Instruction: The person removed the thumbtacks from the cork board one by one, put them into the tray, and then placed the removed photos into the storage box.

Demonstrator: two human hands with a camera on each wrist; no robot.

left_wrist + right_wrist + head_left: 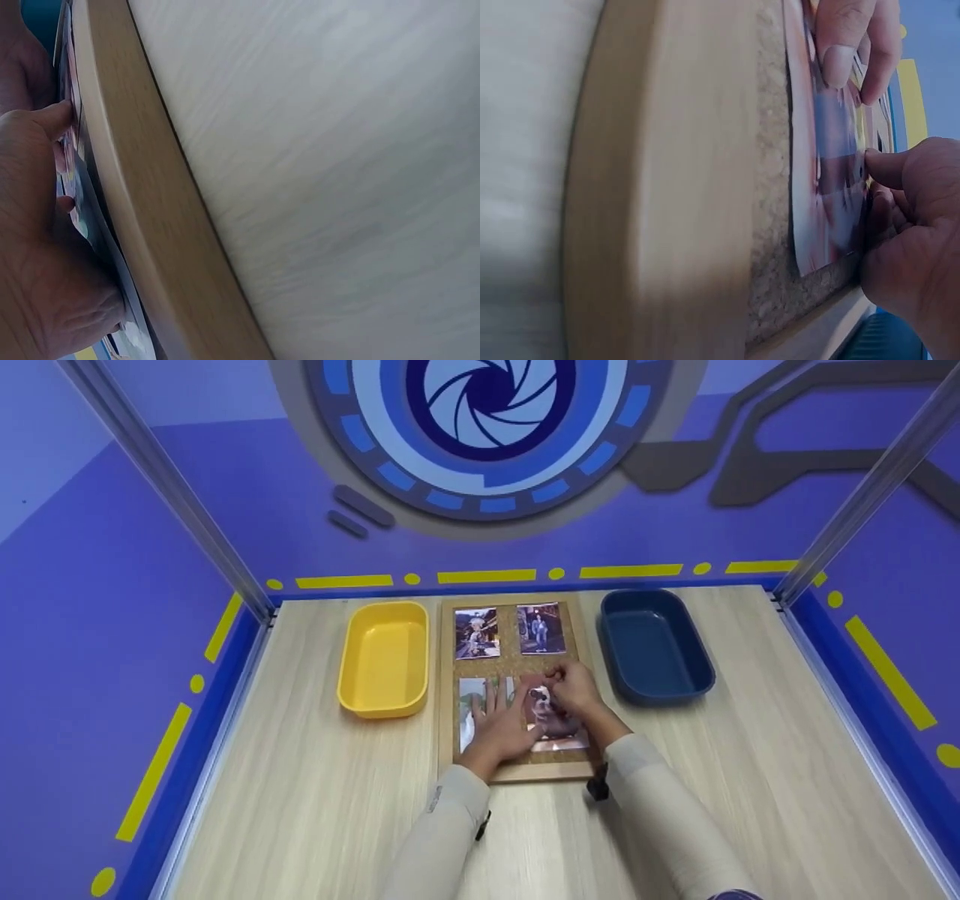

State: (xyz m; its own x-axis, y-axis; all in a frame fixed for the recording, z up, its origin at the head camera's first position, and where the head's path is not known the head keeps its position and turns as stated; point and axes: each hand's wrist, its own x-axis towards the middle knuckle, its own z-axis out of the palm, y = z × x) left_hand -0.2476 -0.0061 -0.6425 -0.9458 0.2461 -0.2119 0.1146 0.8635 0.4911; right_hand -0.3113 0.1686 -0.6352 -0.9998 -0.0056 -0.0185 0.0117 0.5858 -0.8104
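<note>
A wood-framed corkboard [508,654] lies on the table with several photos on it. My left hand [501,727] rests with spread fingers across the lower left photo [466,725], its thumb on the lower right photo [561,735]. My right hand [581,691] is at the upper right part of that lower right photo, fingers bent in toward its surface. In the right wrist view the right thumb [885,166] points at the glossy photo [832,172]; I cannot tell what the fingertips hold. Two upper photos, one left [477,634] and one right [541,628], lie uncovered.
To the left of the board stands a yellow tray [384,660], and on its right a dark blue tray [658,645]. The pale wooden table [322,810] is bounded by purple panels [225,495] at the back and sides.
</note>
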